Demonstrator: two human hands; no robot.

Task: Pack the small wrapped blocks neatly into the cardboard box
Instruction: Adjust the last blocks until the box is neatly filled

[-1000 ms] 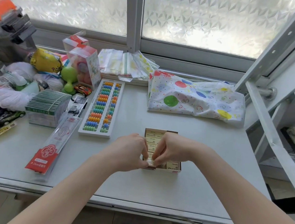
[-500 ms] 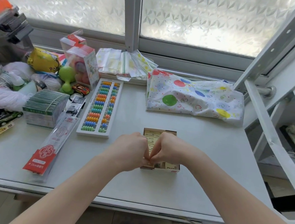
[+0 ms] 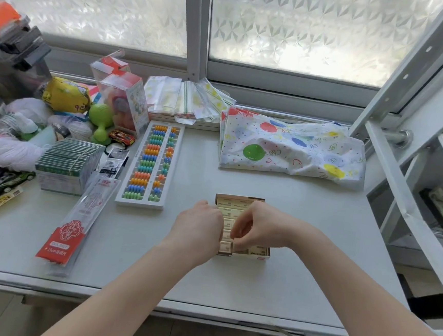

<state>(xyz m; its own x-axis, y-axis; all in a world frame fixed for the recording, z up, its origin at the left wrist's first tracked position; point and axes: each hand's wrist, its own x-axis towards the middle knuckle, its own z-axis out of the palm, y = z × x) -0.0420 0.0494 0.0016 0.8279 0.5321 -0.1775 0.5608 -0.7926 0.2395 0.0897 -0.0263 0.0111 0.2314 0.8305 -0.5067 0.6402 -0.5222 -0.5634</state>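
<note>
Blocks (image 3: 257, 250) in pale wrappers already filled most of the cardboard box (image 3: 260, 257), which sat on the table (image 3: 301, 255) in front of the person. Seating the row well probably meant pressing each piece flat, edges square with its neighbours, so no wrapper rode up. Left hand (image 3: 199, 226) lay over the box's left edge, knuckles up; whether its fingers gripped anything I could not tell. Right hand (image 3: 257, 226) hovered over the middle rows, fingers curled down with their tips close together on a block. Farther off lay an abacus (image 3: 151, 165) and a balloon-print bag (image 3: 291, 151).
</note>
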